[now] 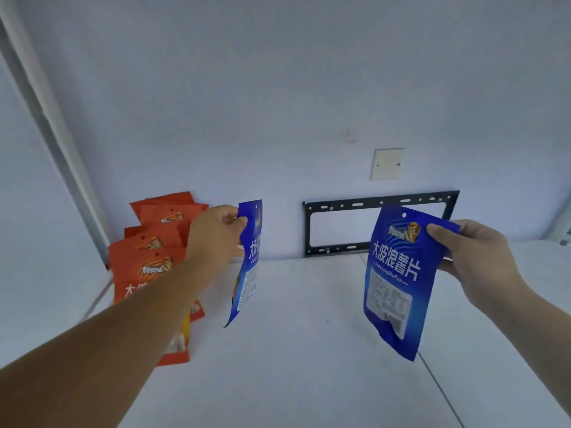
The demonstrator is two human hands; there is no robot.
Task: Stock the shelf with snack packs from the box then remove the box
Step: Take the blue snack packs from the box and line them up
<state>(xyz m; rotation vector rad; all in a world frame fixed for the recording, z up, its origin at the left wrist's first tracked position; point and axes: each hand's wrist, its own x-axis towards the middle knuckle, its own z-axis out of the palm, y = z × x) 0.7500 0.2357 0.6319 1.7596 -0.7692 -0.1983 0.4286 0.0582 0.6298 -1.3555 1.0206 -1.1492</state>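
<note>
**shelfnoob:** so what are the grips up to here?

**packrat:** both busy. The left grip (pixel 216 233) pinches the top edge of a blue snack pack (pixel 251 264), which hangs nearly edge-on just left of the black bracket (pixel 380 201). The right grip (pixel 475 254) has its thumb over the top corner of a second blue pack (pixel 398 282), fingers behind. That one faces the camera, a bit tilted, in front of the bracket's right half. Can't tell if either bag touches the shelf.

**shelfnoob:** and the surface, the room?

**packrat:** white shelf (pixel 293 366) below the bracket, flat and matte. A thin dark seam (pixel 432 372) starts under the bracket and runs toward the camera. The bracket's a flat rectangular metal frame with slots, fixed to a pale painted wall (pixel 278 88). Just above it sits a square cream cover plate (pixel 387 164) with two screws. Well left of the bracket, orange packs (pixel 154 239) stand overlapped in a row, the front ones partly behind the left forearm. All the bags are glossy flat pouches with a punched hole up top. Further left still there's a grey upright post (pixel 46 118).
</note>
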